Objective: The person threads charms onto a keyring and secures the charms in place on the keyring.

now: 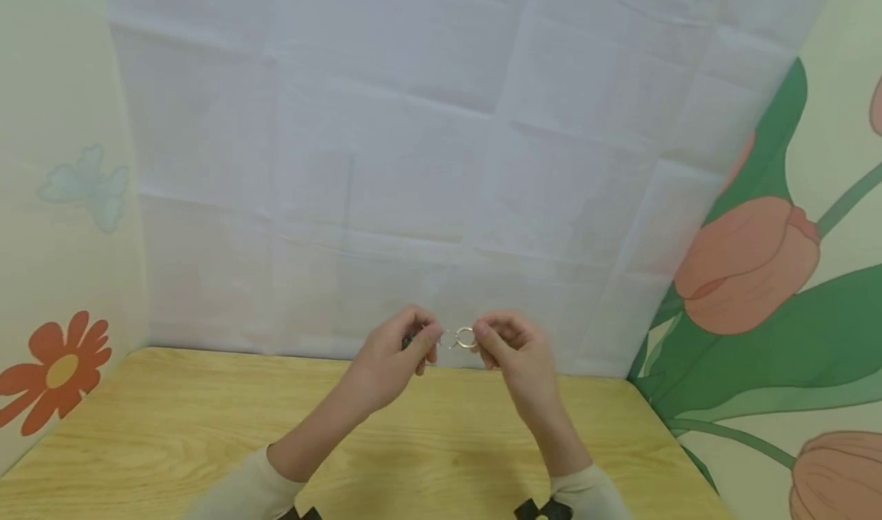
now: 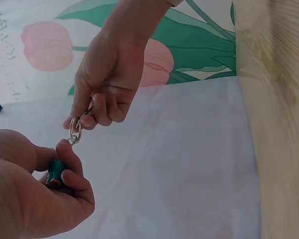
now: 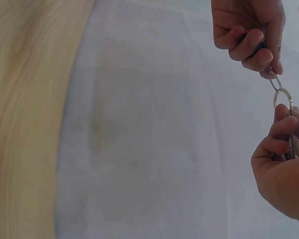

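Note:
Both hands are raised above the far part of the table, close together. My left hand (image 1: pixel 394 358) grips a small dark green charm (image 2: pixel 56 172), partly covered by the fingers. A short silver chain link (image 3: pixel 275 82) runs from the charm to a metal key ring (image 3: pixel 290 97). That ring is pinched between the thumb and fingers of my right hand (image 1: pixel 520 358). A thin metal piece (image 3: pixel 292 147) lies along the right fingers in the right wrist view; its kind is mostly hidden.
The wooden table (image 1: pixel 413 443) ends at a creased white sheet (image 1: pixel 386 160) behind the hands. Walls printed with tulips (image 1: pixel 751 267) and a red flower (image 1: pixel 62 371) stand at the right and left.

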A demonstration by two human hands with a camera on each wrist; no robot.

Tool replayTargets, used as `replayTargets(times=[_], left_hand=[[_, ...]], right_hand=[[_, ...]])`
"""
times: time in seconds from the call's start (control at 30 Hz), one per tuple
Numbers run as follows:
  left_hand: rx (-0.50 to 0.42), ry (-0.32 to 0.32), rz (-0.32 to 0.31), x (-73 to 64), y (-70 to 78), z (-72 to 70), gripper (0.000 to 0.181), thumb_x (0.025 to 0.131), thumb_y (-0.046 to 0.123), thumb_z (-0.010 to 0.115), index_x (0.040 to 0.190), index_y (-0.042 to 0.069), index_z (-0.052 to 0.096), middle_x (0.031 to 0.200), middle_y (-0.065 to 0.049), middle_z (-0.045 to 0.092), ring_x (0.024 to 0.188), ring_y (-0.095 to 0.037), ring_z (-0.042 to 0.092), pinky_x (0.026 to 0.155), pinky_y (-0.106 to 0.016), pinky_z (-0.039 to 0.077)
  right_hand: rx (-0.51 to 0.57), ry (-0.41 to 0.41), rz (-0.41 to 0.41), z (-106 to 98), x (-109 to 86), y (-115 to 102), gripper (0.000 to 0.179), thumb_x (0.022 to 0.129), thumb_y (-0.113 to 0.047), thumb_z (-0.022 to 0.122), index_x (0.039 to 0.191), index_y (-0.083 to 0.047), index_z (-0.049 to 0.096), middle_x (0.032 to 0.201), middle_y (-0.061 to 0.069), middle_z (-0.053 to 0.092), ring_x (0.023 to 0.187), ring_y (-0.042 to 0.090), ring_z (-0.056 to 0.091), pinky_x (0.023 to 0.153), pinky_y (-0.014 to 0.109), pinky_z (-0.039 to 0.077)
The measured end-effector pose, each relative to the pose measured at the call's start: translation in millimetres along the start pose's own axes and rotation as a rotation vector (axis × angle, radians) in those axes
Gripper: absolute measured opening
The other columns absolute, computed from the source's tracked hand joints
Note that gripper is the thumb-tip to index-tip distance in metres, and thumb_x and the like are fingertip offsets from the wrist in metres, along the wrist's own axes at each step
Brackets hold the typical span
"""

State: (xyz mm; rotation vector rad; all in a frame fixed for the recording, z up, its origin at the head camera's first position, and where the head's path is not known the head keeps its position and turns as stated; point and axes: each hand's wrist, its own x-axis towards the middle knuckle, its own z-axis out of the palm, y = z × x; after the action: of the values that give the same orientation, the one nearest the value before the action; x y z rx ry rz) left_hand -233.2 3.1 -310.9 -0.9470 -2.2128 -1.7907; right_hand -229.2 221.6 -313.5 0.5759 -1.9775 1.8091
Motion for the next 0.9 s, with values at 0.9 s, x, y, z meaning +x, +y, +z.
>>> replayTargets(times=[0.9], left_hand=[[0.390, -0.224, -0.191, 2.7, -130.3, 8.6, 0.010, 0.089, 0.002, 0.076, 0.090, 0.007, 0.067, 0.085, 0.001, 0.062, 0.078, -0.016, 0.058, 0.069, -0.037, 0.052]], right_hand=[[-0.229, -0.506, 0.541, -26, -3.8, 116, 0.019, 0.091, 0.010, 0.063, 0.109, 0.009, 0.065, 0.090, 0.018, 0.068, 0.077, 0.029, 0.069, 0.075, 0.041, 0.059]])
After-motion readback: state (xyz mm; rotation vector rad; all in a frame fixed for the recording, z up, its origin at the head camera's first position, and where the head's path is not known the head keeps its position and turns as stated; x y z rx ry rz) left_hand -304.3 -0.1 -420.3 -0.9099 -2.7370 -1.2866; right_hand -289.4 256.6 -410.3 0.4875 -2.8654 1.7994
